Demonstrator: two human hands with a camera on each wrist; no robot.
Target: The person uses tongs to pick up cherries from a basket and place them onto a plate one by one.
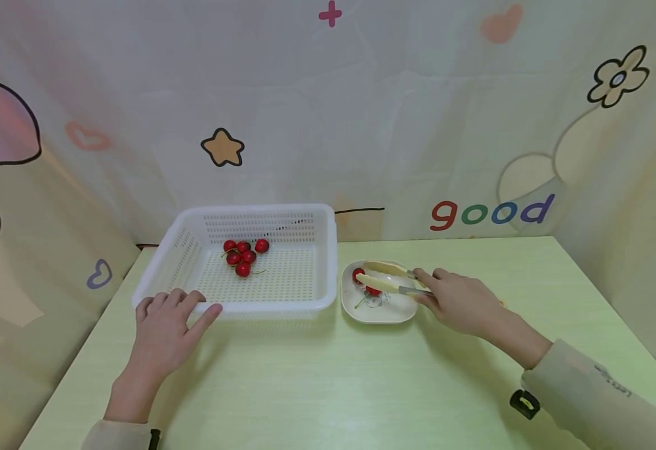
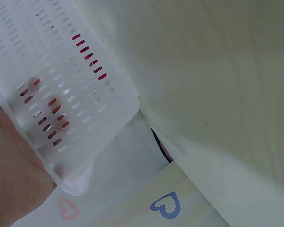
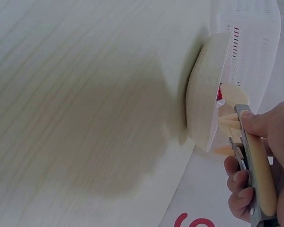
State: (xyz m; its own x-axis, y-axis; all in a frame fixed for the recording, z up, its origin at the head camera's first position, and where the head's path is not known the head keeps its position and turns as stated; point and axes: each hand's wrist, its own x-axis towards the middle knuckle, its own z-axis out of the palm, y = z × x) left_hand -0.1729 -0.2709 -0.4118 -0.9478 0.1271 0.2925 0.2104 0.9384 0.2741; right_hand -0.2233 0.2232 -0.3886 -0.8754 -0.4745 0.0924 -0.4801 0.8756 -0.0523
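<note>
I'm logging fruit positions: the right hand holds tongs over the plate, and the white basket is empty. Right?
Not quite. In the head view the white basket holds a cluster of cherries. The right hand does hold tongs over the plate.

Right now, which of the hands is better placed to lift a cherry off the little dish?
The right hand: it grips the tongs over the cherries in the dish. The left hand rests on the basket rim.

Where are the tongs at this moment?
In the head view the tongs are right of centre, gripped by the right hand, their tips over the small dish beside the white basket.
</note>
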